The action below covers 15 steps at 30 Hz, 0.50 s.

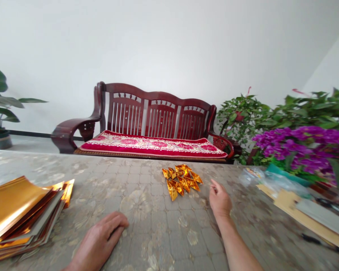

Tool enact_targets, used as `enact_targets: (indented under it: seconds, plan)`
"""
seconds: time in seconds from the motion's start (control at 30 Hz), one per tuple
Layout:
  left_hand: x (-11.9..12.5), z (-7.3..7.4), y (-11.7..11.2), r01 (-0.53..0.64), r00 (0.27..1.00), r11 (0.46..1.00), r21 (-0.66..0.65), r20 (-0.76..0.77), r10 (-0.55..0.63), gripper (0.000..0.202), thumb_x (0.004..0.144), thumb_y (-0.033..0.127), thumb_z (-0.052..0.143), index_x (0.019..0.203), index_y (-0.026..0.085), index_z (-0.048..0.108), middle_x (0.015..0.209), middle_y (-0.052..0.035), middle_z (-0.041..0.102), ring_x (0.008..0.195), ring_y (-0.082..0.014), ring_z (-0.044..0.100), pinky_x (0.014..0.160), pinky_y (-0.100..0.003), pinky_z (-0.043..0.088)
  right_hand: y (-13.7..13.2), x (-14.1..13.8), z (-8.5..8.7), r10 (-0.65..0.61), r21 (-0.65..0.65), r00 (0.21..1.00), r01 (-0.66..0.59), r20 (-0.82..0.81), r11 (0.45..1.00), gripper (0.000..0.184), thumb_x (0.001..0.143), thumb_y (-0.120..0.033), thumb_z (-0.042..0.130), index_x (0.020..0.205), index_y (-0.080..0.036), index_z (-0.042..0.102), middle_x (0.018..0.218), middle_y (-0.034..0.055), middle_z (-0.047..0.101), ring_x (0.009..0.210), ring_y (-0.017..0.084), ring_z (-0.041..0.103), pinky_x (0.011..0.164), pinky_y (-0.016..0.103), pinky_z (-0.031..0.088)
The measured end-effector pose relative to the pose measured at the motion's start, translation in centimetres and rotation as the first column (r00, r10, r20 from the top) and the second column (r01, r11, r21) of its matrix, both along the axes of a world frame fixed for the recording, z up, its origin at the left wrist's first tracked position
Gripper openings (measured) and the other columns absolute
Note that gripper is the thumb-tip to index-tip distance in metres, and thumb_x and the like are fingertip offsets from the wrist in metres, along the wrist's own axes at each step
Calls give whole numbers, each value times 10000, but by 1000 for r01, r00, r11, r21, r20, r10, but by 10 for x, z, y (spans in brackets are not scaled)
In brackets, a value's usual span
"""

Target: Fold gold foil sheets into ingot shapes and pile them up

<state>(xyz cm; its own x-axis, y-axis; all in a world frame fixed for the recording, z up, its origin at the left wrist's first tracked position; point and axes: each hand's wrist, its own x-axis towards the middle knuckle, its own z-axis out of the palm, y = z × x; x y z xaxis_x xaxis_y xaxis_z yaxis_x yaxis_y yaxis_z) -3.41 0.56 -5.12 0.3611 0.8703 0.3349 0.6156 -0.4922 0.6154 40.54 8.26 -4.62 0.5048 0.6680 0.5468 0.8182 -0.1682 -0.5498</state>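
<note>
My left hand (101,238) rests on the patterned tablecloth at the lower middle, fingers loosely bent and thumb a little apart, with no object seen in it. Farther forward, my right hand (220,199) is just right of a cluster of folded gold foil paper ingots (183,180), apart from them. Its index finger stretches forward while the other fingers curl and are partly hidden; nothing shows in its grasp. Several ingots sit close together in rows, shiny and pointed. A thick stack of gold foil paper sheets (17,203) lies at the left, beyond my left hand's reach side.
The table (135,241) has a grey floral cover. At the right lie clear plastic bags (252,176), a tan cardboard strip (288,205), a black-handled tool (312,238) and purple flowers (307,150). Past the far edge stands a wooden bench (161,116) with a red cushion.
</note>
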Motion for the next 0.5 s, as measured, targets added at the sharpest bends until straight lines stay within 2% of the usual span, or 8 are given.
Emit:
enact_targets:
  seconds: [0.5]
  plan:
    - [1, 1, 2, -3, 1000, 1000, -12, -8, 3, 196, 945, 244, 469, 864, 261, 646, 934, -6, 695, 883, -165, 675, 808, -222, 523, 3, 3, -4, 72, 74, 996, -67, -62, 995, 481, 797, -401, 423, 1097, -184, 730, 1008, 103, 739, 808, 235, 678, 737, 339, 490]
